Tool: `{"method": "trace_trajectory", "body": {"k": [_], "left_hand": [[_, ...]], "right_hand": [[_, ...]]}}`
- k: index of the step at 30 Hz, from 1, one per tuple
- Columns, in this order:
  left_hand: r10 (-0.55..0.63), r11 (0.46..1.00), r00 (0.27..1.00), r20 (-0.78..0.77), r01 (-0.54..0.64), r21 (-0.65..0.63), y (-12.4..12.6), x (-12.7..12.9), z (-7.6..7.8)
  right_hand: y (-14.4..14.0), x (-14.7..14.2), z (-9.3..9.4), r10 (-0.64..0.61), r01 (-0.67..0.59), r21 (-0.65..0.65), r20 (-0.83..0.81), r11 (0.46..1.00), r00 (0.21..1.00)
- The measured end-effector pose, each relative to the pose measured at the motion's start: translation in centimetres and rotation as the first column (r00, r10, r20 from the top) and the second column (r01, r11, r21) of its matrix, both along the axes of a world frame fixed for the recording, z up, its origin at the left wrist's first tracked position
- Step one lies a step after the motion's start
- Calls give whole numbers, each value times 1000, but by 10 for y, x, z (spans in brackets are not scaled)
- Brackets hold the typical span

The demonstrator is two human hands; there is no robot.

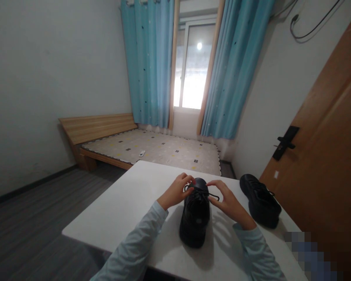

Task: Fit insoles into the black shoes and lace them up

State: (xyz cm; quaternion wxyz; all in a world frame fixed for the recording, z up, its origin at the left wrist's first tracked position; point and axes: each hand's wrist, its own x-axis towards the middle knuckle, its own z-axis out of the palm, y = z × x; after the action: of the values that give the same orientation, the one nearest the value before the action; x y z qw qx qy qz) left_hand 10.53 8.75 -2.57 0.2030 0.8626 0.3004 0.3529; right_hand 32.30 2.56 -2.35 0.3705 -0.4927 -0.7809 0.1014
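A black lace-up shoe (pixel 194 218) stands on the white table (pixel 125 210), its heel toward me. My left hand (pixel 176 191) pinches one end of the black shoelace (pixel 203 190) at the far end of the shoe. My right hand (pixel 228 203) pinches the lace on the other side, fingertips close to the left hand's. A second black shoe (pixel 260 200) lies to the right on the same table, apart from both hands. Pale blue sleeves cover both my forearms.
A wooden door (pixel 327 164) with a black handle stands close on the right. Beyond the table lies a low wooden bed (pixel 152 150) with a patterned mattress, under a window with blue curtains (pixel 148 62). Grey floor spreads to the left.
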Motion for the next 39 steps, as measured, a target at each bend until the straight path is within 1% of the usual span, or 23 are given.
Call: {"method": "trace_trajectory", "body": {"k": [3,6,8,10,16,20,25,27,33,39], "left_hand": [[-44,995,998,-49,48,84,-3,-3,5],[-117,989,979,-170,130,69,-4,-4,6],[-135,986,961,-243,154,63,-6,-4,7],[-130,983,947,-292,162,89,-9,-2,7],[-66,955,915,-398,174,242,-12,1,6],[-70,943,910,-408,194,270,-9,-1,3],[-139,944,911,-388,241,225,-6,-4,3],[-147,944,910,-389,246,218,-6,-4,4],[-122,930,899,-421,252,267,-10,-4,6],[9,914,848,-529,207,348,-21,1,13]], "right_hand": [[-2,-6,0,66,-67,24,53,997,996],[-3,-12,-3,83,-86,31,78,996,994],[-3,-15,-4,81,-84,28,85,996,993],[-4,-19,-4,73,-76,25,90,997,993],[-4,-24,-5,41,-46,47,112,998,993],[-3,-24,-6,34,-38,39,111,998,993],[-2,-24,-6,42,-44,24,91,999,995],[-2,-24,-6,49,-51,25,87,998,995],[-3,-25,-3,86,-87,9,53,996,995],[-2,-26,-2,98,-98,-5,16,995,995]]}}
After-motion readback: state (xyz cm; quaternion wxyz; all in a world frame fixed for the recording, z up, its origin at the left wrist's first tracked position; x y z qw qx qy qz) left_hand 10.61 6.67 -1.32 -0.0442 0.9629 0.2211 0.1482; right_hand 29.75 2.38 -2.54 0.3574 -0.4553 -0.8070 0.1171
